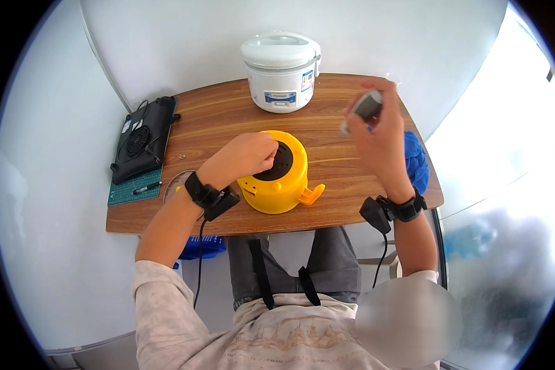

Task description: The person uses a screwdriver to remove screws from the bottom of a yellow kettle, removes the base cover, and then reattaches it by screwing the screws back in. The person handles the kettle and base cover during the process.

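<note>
A round yellow appliance body (276,196) stands near the table's front edge, its black round panel (282,165) facing up and a yellow handle (313,195) sticking out at the right. My left hand (246,155) rests over the left part of that panel with fingers curled; whatever they pinch is hidden. Raised at the right, above the table, my right hand (379,129) is closed around a dark grey hand-sized object (368,105) with a paler tip pointing down to the left. Motion blurs it, so its kind is unclear. Black straps with small devices circle both wrists.
A white rice cooker (280,74) stands at the back. To the left, a black appliance with a fan grille (140,139) lies on a green cutting mat (120,194) beside a marker pen (147,188). A clear round lid (170,189) sits by my left wrist; blue cloth (416,161) lies right.
</note>
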Demonstrator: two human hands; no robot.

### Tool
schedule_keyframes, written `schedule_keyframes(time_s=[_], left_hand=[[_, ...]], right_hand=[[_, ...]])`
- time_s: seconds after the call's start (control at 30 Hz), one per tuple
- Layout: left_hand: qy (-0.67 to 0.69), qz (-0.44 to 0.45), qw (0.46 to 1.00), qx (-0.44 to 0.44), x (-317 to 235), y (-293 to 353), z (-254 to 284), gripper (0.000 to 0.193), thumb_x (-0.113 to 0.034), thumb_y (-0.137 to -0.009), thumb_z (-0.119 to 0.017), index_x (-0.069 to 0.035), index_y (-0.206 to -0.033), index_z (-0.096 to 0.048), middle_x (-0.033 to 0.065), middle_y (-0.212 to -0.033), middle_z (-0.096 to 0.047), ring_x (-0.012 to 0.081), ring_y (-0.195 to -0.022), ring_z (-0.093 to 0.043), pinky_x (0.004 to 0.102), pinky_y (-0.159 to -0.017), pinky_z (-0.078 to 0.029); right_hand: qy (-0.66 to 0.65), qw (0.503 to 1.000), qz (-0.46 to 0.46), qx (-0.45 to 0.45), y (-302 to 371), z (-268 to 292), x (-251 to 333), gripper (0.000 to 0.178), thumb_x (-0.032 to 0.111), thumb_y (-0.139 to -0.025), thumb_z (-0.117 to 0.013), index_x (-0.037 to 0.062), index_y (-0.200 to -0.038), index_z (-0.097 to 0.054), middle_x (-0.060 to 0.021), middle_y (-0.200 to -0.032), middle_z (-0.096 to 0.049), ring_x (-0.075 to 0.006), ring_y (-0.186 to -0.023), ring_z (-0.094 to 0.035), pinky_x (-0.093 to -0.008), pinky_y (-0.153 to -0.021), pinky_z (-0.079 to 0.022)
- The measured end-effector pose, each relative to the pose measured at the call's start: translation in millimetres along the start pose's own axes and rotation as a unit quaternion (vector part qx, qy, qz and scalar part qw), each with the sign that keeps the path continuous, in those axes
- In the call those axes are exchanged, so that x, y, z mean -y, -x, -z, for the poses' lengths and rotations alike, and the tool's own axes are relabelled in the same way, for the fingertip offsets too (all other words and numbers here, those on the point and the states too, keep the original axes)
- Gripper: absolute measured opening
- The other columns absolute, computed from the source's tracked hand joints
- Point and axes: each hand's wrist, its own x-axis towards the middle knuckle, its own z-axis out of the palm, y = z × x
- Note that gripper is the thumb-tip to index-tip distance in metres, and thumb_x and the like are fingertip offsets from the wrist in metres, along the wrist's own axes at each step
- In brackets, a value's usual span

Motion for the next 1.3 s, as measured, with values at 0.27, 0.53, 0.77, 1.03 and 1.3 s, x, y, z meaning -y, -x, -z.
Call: schedule_keyframes(time_s=[0.27,0.53,0.77,1.03,1.3], left_hand=[[0.117,0.061,0.985,-0.107,16.4,31.1,-9.6,0.014,-0.011,-0.094,-0.061,-0.001,-0.097,-0.070,0.0132,-0.099,-0.066,0.0294,-0.091,-0.064,0.0375,-0.081,-0.053],[0.093,0.028,0.989,-0.114,6.6,37.1,-15.0,0.017,-0.014,-0.093,-0.069,-0.009,-0.107,-0.076,0.0103,-0.112,-0.065,0.0275,-0.110,-0.060,0.0373,-0.099,-0.050],[0.099,0.032,0.987,-0.125,8.4,39.0,-19.4,0.018,-0.015,-0.092,-0.070,-0.009,-0.108,-0.076,0.0101,-0.115,-0.064,0.0273,-0.115,-0.058,0.0375,-0.103,-0.048],[0.109,0.047,0.984,-0.136,8.0,44.1,-16.8,0.019,-0.016,-0.093,-0.069,-0.008,-0.109,-0.075,0.0098,-0.118,-0.065,0.0276,-0.118,-0.058,0.0379,-0.106,-0.046],[0.107,0.022,0.977,-0.183,4.2,41.3,-15.6,0.017,-0.015,-0.092,-0.068,-0.005,-0.103,-0.076,0.0092,-0.113,-0.067,0.0262,-0.110,-0.061,0.0365,-0.098,-0.051]], right_hand=[[0.091,0.943,-0.193,0.256,72.3,18.7,-47.8,0.015,0.009,-0.088,-0.070,0.0036,-0.101,-0.065,-0.0060,-0.075,-0.063,-0.0147,-0.067,-0.058,-0.0303,-0.064,-0.049],[0.012,0.863,-0.368,0.347,107.3,3.9,-40.1,0.057,0.030,-0.087,-0.078,0.0085,-0.136,-0.059,-0.0082,-0.077,-0.068,-0.0138,-0.053,-0.061,-0.0277,-0.050,-0.047],[-0.054,0.866,-0.371,0.331,129.3,-29.8,-43.7,0.042,0.026,-0.086,-0.079,0.0059,-0.120,-0.065,-0.0061,-0.078,-0.068,-0.0130,-0.051,-0.059,-0.0252,-0.050,-0.047],[-0.126,0.877,-0.410,0.215,137.1,-46.1,-51.1,0.016,0.009,-0.090,-0.070,0.0056,-0.103,-0.061,-0.0058,-0.072,-0.064,-0.0101,-0.052,-0.062,-0.0237,-0.049,-0.049],[-0.125,0.884,-0.403,0.203,136.3,-43.9,-45.2,0.016,0.007,-0.089,-0.069,0.0056,-0.103,-0.062,-0.0048,-0.072,-0.065,-0.0100,-0.058,-0.067,-0.0229,-0.051,-0.052]])
